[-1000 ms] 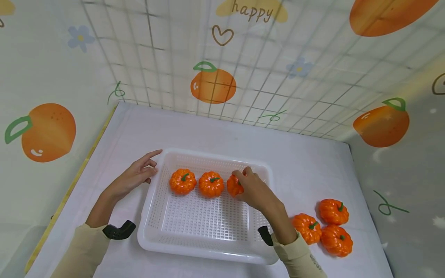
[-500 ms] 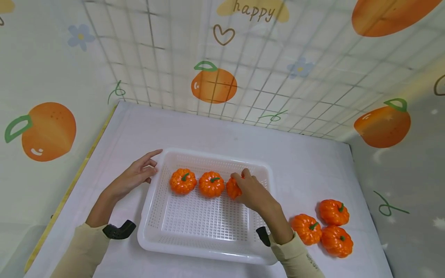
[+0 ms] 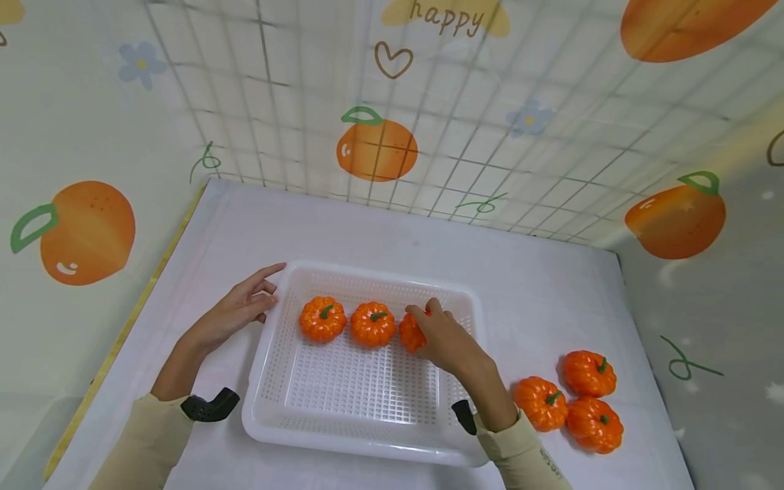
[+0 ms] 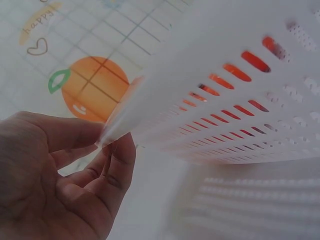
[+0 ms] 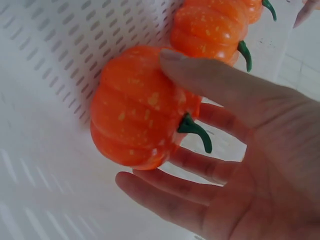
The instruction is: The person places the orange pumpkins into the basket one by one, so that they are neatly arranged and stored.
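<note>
A white plastic basket with slotted walls lies on the table. Inside, along its back half, two orange toy pumpkins with green stems, the left one and the middle one, sit in a row with a third pumpkin. My right hand holds that third pumpkin, thumb on one side and fingers round the other; from the head it is partly hidden behind the hand. At the basket's left rim, my left hand pinches the edge between thumb and fingers, as the left wrist view shows.
To the right of the basket three more pumpkins, a near-left one, a back one and a front one, stand close together on the white tabletop. Walls with printed oranges border the table at back and sides.
My right hand has shifted very slightly left and down, still on the third pumpkin. The left hand, the basket and the other pumpkins have stayed where they were.
</note>
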Motion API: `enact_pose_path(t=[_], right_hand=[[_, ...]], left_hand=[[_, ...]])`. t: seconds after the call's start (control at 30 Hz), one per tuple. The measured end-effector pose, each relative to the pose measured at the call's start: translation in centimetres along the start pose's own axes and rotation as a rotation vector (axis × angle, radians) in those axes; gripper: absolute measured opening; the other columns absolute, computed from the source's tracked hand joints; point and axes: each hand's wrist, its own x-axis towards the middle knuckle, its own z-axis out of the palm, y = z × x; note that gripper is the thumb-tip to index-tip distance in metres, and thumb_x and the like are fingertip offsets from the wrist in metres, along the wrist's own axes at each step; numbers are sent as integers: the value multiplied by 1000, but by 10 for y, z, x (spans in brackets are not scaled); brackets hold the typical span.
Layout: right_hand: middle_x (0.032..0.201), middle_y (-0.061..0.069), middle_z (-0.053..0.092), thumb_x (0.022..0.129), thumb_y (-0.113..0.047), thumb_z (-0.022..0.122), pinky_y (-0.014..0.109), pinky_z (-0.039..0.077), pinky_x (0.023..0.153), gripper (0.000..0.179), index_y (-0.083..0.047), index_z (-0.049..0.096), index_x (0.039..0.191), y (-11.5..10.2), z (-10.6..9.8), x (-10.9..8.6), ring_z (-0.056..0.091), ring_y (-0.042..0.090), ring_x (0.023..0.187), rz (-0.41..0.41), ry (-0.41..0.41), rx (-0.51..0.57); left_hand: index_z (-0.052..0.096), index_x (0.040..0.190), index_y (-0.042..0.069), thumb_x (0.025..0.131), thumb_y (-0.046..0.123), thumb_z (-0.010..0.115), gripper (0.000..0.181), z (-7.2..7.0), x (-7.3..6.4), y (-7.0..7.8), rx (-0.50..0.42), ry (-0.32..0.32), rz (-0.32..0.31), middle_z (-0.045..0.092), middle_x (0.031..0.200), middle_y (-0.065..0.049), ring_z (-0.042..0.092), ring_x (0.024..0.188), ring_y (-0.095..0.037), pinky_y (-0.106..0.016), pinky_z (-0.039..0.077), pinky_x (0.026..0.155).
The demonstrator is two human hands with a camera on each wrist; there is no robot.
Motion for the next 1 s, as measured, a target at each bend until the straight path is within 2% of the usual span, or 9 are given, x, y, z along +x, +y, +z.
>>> enact_pose_path(t=[0.13, 0.37, 0.47, 0.57, 0.77, 1.0], right_hand=[[129, 20, 47, 81, -12, 83, 46, 56, 81, 70, -12, 52, 144, 1, -2, -4, 53, 37, 104, 2, 23, 31], [131, 20, 48, 81, -12, 83, 48, 55, 82, 66, -11, 54, 140, 4, -9, -14, 52, 39, 107, -37, 94, 54], [135, 21, 46, 82, -12, 82, 50, 56, 81, 64, -11, 54, 140, 6, -15, -19, 50, 41, 114, -44, 133, 50], [139, 21, 44, 84, -15, 81, 51, 56, 81, 66, -12, 51, 142, 7, -20, -23, 48, 42, 121, -31, 157, 58], [141, 20, 44, 86, -17, 79, 54, 55, 83, 67, -14, 48, 145, 13, -33, -30, 50, 41, 119, 8, 196, 64], [144, 21, 41, 90, -21, 74, 65, 47, 90, 62, -15, 47, 146, 28, -54, -44, 48, 46, 121, 84, 237, 56]], left_hand=[[28, 157, 14, 103, 12, 53, 60, 0, 0, -1, 3, -1, -7, 50, 117, -23, 59, 102, -32, -30, 55, 80], [27, 157, 15, 103, 12, 53, 60, 0, 0, -1, 12, -1, -13, 50, 118, -23, 59, 102, -32, -31, 55, 80], [27, 158, 15, 103, 12, 53, 61, 0, 0, 0, 13, 0, -16, 50, 117, -23, 59, 102, -32, -31, 55, 80], [27, 158, 15, 103, 12, 53, 61, 0, 1, 0, 15, 1, -18, 50, 117, -22, 59, 102, -31, -31, 55, 80], [27, 158, 15, 103, 12, 53, 61, 0, 1, -1, 16, 2, -18, 49, 117, -22, 59, 102, -32, -31, 55, 80], [27, 157, 16, 103, 13, 53, 61, 0, 1, -2, 18, 3, -20, 49, 117, -21, 60, 102, -30, -32, 56, 80]])
